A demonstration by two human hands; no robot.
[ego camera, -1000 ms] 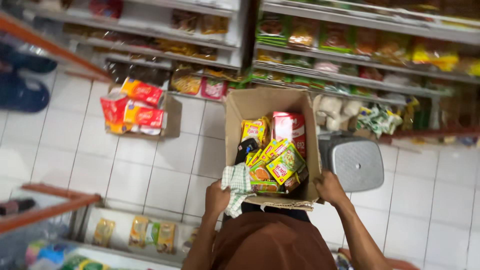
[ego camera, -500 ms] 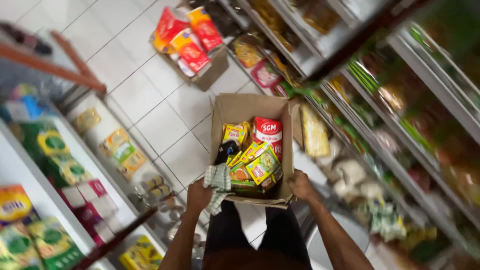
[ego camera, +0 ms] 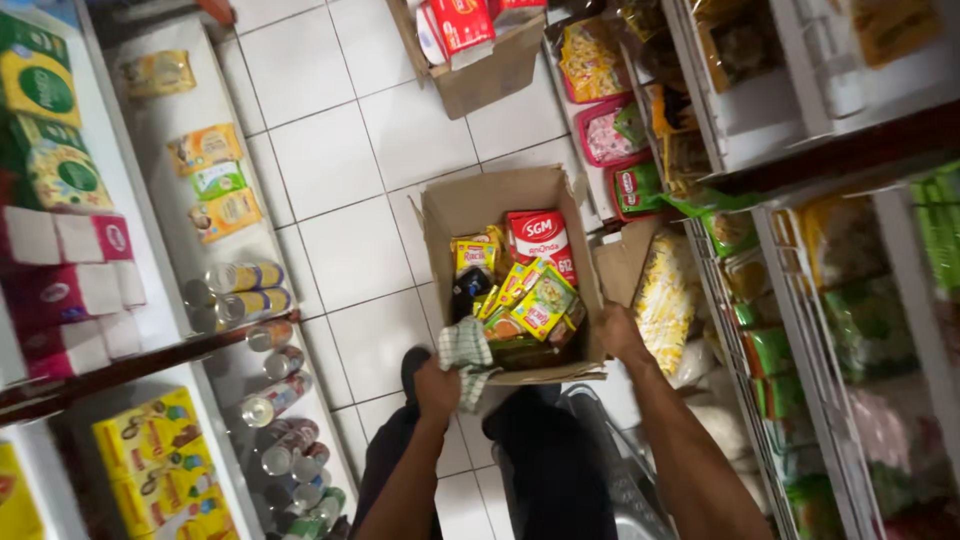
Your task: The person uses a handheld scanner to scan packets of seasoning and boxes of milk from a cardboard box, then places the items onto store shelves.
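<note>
- I carry an open brown cardboard box (ego camera: 480, 205) at waist height over the white tiled floor (ego camera: 330, 150) of a shop aisle.
- My left hand (ego camera: 438, 388) is closed on the box's near left corner, a green-and-white checked cloth (ego camera: 464, 350) pressed under it; my right hand (ego camera: 620, 333) is wrapped around the near right edge.
- Inside: a red-and-white carton (ego camera: 540, 242) upright, yellow-and-green packets (ego camera: 535, 300) heaped loosely, one dark pouch (ego camera: 467, 290).
- Packed this full it looks fairly heavy, its walls soft enough to buckle; gripping low at both corners seems safest.
- A second cardboard box (ego camera: 490, 70) of red packs sits on the floor ahead.
</note>
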